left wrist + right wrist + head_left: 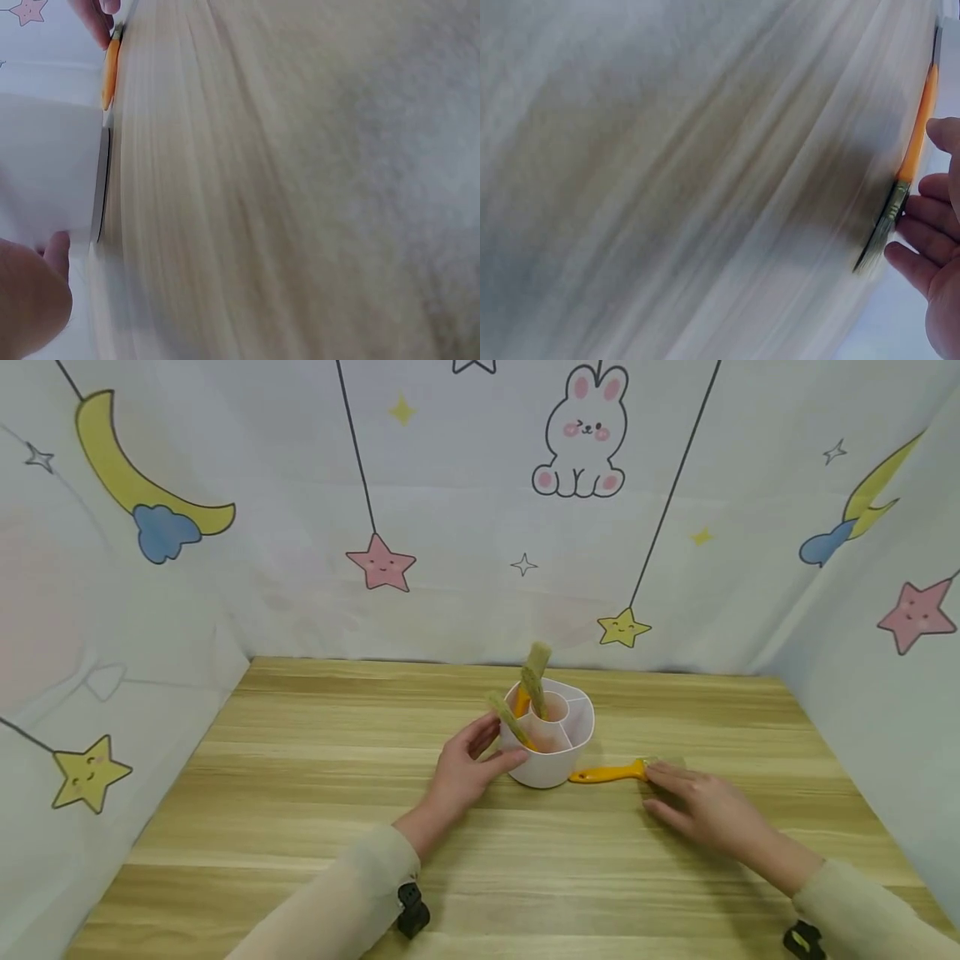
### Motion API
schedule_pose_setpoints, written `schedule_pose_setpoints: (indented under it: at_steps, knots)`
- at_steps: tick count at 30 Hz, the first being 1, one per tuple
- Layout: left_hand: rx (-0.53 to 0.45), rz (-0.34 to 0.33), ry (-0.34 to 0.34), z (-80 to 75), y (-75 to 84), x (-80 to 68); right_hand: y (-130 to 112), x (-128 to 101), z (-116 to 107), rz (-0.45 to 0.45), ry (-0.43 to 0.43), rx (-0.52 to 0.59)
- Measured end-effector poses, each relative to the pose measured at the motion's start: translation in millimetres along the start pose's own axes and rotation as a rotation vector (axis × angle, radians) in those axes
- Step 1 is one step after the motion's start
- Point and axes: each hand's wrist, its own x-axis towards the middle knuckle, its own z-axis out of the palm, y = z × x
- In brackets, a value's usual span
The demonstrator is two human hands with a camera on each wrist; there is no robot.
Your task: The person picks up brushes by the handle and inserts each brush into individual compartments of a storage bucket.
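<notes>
A white divided holder stands on the wooden table, with three brushes, bristles up, in it; orange shows on their lower parts. My left hand holds the holder's left side, its thumb on the front wall and its fingers round the far side. To the right lies a paintbrush, orange handle toward the holder and bristles to the right. My right hand is over its bristle end. In the right wrist view the loosely bent fingers are at the brush's metal band and bristles, with the thumb apart from the handle.
The wood-grain table reaches back to a white cloth printed with stars, moons and a rabbit, which also hangs along both sides. The lying brush's handle end is close to the holder's base.
</notes>
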Motion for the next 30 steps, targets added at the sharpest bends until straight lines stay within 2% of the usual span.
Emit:
schedule_pose_setpoints:
  at_steps: [10, 15, 18, 21, 26, 30]
  knots:
    - [-0.002, 0.001, -0.003, 0.9, -4.6, 3.1, 25, 1, 4, -0.096, -0.006, -0.013]
    - [0.004, 0.01, 0.004, 1.0, -3.7, 4.0, 38, 3, 4, -0.17, 0.029, -0.022]
    - [0.006, 0.01, 0.006, 1.1, -4.7, 4.8, 41, 5, 3, -0.181, 0.062, -0.03]
    - [0.005, 0.006, 0.011, 1.6, -5.2, 5.3, 37, 10, -2, -0.118, 0.046, -0.062]
    - [0.013, -0.006, 0.024, 2.4, -4.4, 5.4, 19, 20, -11, 0.046, -0.126, -0.138]
    - [0.023, -0.017, 0.025, 2.7, -4.0, 5.5, 12, 22, -8, 0.088, -0.195, -0.122]
